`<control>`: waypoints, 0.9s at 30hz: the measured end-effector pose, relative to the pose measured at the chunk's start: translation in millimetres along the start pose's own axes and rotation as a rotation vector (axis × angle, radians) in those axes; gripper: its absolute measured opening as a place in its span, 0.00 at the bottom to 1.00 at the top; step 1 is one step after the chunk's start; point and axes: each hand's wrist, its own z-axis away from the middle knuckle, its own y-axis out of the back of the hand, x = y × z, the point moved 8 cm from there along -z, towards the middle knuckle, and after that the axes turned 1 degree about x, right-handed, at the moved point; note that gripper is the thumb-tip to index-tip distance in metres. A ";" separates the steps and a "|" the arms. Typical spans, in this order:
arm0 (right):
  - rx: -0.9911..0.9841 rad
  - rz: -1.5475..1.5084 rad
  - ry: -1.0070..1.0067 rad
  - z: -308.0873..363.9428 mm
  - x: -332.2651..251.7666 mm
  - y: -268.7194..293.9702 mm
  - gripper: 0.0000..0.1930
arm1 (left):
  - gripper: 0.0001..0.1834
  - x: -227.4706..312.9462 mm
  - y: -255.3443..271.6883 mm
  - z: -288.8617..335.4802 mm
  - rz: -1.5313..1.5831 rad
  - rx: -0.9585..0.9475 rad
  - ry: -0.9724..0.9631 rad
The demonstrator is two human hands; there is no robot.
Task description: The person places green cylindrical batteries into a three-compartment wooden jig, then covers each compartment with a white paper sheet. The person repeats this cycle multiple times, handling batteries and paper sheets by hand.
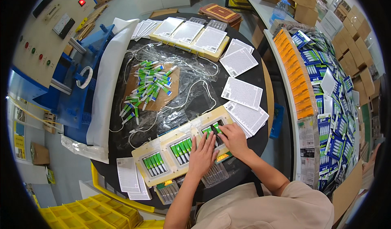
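A cream tray (159,141) with three recesses lies across the near side of the table. Rows of small green-and-white glue tubes (154,164) fill the left and middle recesses. My left hand (202,155) rests flat over the tray, fingers stretched out between the middle and right recesses, fingertips by the tubes there. Over the right recess, my right hand (233,139) has its fingers bent together on a glue tube (216,127), partly covered by the fingertips. Beyond the tray, a loose heap of glue tubes (151,82) lies on brown cardboard (173,91).
A second cream tray (211,54) bearing printed cards stands at the far side. White cards (242,93) lie to the right. Clear plastic blisters (215,175) sit at the near edge. A blue press machine (81,102) borders the left; packed blister cards (326,127) fill a bin at right.
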 end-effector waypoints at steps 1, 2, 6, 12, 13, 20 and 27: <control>0.033 0.061 0.072 1.4 -5.7 -2.6 0.15 | 0.33 -1.1 -1.1 -0.7 -0.016 -0.003 0.004; 0.037 0.061 0.085 2.8 -7.3 -7.8 0.14 | 0.33 -2.6 -2.6 -1.4 0.004 -0.008 0.007; 0.035 0.052 0.131 10.8 -14.2 -18.2 0.13 | 0.34 -5.8 -7.0 -0.9 0.050 -0.012 0.020; -0.166 -0.195 0.027 -54.9 8.5 -26.7 0.06 | 0.35 -7.2 8.2 -3.8 0.096 0.013 -0.006; -0.085 -0.246 0.092 -80.7 4.0 -26.8 0.07 | 0.35 -11.3 14.6 -4.9 0.130 0.025 -0.005; -0.062 -0.125 0.097 -254.5 -48.8 -169.7 0.09 | 0.14 -186.7 88.7 -68.6 0.028 0.596 0.369; -0.007 -0.262 0.121 -219.1 -9.9 -126.8 0.09 | 0.10 -280.3 44.1 -144.4 -0.036 0.210 0.426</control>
